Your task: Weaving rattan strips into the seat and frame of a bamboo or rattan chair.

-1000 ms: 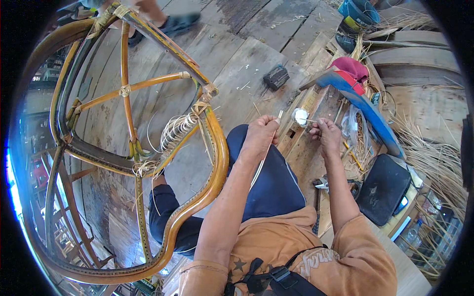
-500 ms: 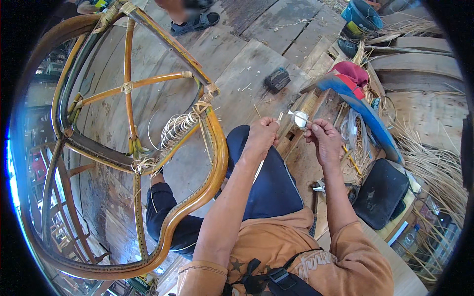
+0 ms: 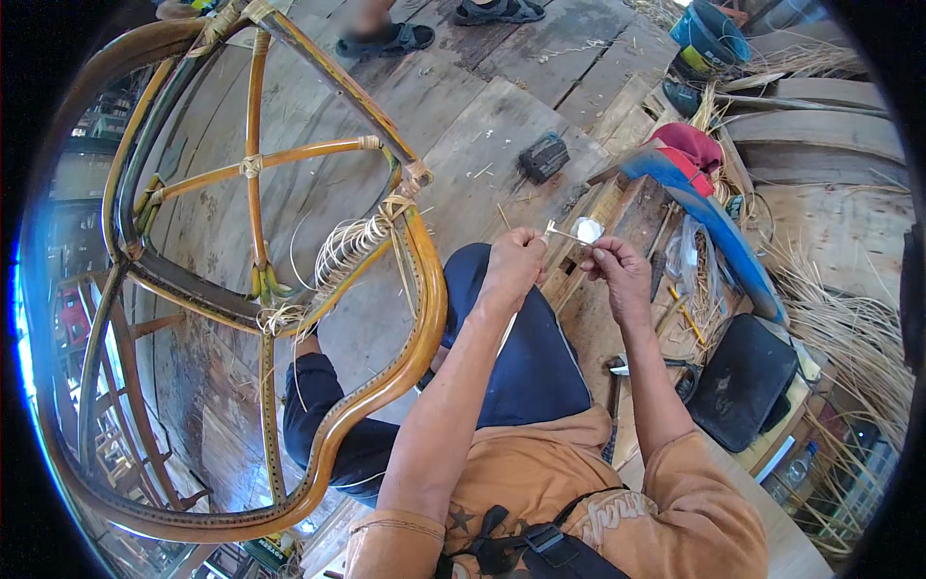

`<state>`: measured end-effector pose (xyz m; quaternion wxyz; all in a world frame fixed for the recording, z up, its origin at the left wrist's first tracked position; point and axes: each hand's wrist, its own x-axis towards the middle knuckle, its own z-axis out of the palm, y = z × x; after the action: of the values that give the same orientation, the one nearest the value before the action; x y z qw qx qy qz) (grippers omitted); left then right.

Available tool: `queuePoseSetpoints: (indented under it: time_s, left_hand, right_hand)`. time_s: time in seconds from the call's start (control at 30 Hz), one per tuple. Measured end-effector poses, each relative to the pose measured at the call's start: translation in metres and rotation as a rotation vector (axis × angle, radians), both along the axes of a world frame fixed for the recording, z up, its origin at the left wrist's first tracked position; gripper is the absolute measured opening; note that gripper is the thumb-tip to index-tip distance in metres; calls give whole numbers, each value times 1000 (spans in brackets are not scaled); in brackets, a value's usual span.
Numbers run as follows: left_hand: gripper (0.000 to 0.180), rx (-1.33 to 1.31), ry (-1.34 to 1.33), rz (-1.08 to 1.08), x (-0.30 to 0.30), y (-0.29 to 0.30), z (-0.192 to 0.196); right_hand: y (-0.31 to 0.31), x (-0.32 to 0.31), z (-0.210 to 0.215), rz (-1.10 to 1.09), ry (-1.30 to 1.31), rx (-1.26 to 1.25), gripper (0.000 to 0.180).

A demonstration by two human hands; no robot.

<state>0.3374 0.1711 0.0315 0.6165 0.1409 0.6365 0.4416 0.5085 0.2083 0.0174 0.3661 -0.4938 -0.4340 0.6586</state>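
Observation:
My left hand (image 3: 516, 262) is closed around a thin pale rattan strip (image 3: 508, 330). One end stands up just beyond my fingers, and the rest trails down under the forearm. In my right hand (image 3: 617, 274), pinched between thumb and fingers, is a thin stick (image 3: 569, 235). It points left, with its tip at the upper end of the strip; whether they touch is too small to tell. Behind the stick, on the wooden bench (image 3: 579, 280), sits a small white lump or cup (image 3: 589, 229). To the left stands a large curved rattan furniture frame (image 3: 424, 280) with a loose coil of strips (image 3: 345, 253) around one pole.
On the right are a blue curved board (image 3: 714, 227), a black case (image 3: 743, 381), pliers (image 3: 685, 376) and piles of rattan strips (image 3: 839, 299). A dark block (image 3: 543, 157) lies on the plank floor, with a bucket (image 3: 709, 39) farther back. Sandalled feet (image 3: 395, 39) show at the top.
My right hand has moved slightly left, bringing the stick's tip to the end of the strip. My left hand has barely moved. A second sandalled foot has come into view at the top.

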Motion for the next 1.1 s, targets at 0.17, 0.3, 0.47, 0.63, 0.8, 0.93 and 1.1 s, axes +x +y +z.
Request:
queuePoseSetpoints:
  time_s: [0.17,0.3,0.47,0.63,0.8,0.93,1.1]
  left_hand:
    - [16,-5,9,18,1,1,2]
    - [15,-15,45,5,0,0,-1]
    - [15,-11,35,10,1,0,1]
    - [14,-19,45,9,2,0,-2]
    - [19,2,51,30,4,1,-7]
    - [19,8,51,16,1,0,-5]
    - [26,-19,99,-18,-51,-44,69]
  right_hand:
    - [1,-3,-4,-3,27,4,11]
    - [-2,-6,2,2,21,14,11]
    - [-2,-4,-4,-76,2,33,12]
    - [-10,-3,-5,1,-46,72,12]
    - [-7,1,-15,25,-36,85,12]
    - [0,2,-13,-128,28,37,12]
    - [12,21,-41,-101,-206,105,17]
